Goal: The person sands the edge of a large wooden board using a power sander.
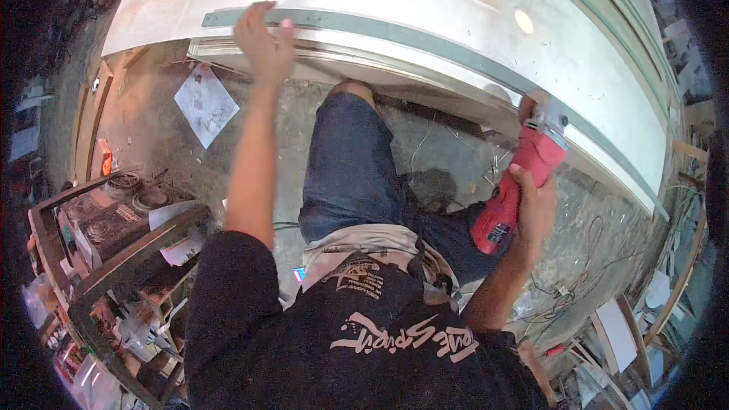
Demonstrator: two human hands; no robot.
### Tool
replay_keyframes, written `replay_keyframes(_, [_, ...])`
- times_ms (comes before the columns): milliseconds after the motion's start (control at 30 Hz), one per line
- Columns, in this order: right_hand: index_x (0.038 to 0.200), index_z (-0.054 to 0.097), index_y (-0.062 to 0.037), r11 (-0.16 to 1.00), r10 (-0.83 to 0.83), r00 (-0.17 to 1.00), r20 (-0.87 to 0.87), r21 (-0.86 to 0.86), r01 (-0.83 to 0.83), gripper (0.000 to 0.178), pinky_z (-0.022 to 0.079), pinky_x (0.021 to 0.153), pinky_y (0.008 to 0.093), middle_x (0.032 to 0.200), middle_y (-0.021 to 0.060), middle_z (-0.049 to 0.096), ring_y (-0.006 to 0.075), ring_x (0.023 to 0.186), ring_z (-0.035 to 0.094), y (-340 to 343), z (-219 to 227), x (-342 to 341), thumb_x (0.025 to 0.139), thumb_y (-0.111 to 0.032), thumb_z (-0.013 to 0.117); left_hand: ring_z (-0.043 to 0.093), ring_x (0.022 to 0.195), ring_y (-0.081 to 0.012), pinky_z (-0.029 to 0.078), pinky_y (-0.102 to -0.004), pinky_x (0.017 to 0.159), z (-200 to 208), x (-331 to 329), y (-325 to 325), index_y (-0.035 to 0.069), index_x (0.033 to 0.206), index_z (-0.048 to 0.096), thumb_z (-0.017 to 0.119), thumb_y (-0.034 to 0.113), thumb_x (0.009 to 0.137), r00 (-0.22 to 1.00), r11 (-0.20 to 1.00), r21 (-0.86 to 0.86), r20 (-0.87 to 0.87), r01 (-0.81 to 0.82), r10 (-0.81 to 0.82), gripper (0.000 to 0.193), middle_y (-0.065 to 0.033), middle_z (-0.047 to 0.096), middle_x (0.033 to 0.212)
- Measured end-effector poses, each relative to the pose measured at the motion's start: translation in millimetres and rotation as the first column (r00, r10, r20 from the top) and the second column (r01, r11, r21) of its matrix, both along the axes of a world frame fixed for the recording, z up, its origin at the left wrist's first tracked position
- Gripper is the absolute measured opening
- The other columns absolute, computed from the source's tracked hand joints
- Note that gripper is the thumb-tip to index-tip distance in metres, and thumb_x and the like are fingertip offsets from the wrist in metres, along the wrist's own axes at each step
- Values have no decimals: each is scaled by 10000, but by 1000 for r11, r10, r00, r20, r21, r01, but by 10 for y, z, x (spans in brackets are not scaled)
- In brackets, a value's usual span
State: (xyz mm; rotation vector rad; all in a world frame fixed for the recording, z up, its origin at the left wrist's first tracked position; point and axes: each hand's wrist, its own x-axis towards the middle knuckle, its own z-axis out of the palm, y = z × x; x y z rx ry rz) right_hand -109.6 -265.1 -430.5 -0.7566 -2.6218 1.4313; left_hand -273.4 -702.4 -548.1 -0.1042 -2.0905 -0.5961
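My right hand is wrapped round the body of a red angle grinder. The grinder's metal head points away from me and lies over the near edge of a large white panel. Along that edge runs a long, narrow grey-green strip. My left hand is open over the strip's left part, thumb apart from the fingers. Whether it touches the strip I cannot tell. The grinder's disc is hidden, and a brownish shape shows beside its head.
A dark-framed wooden rack with cluttered shelves stands at the left. A white sheet lies on the concrete floor. Loose cables trail at the right, near boards and scraps. My legs are close to the panel's near edge.
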Motion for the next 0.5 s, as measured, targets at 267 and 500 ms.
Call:
replay_keyframes(267, [1153, 588, 3, 937, 260, 965, 18, -246, -248, 488, 517, 761, 324, 960, 77, 663, 169, 832, 626, -920, -36, -329, 762, -206, 793, 513, 1207, -348, 330, -495, 1076, -256, -371, -899, 53, 1242, 605, 511, 335, 966, 989, 956, -259, 78, 139, -123, 405, -137, 593, 1265])
replay_keyframes(500, [1181, 592, 5, 792, 464, 881, -91, -401, -459, 523, 492, 860, 315, 1046, 69, 667, 151, 938, 613, -1770, -81, -590, 734, -161, 806, 568, 1109, -330, 263, -547, 1160, -376, -416, -1041, 88, 1107, 627, 463, 338, 970, 992, 992, -100, 102, 78, -68, 328, -111, 633, 1136])
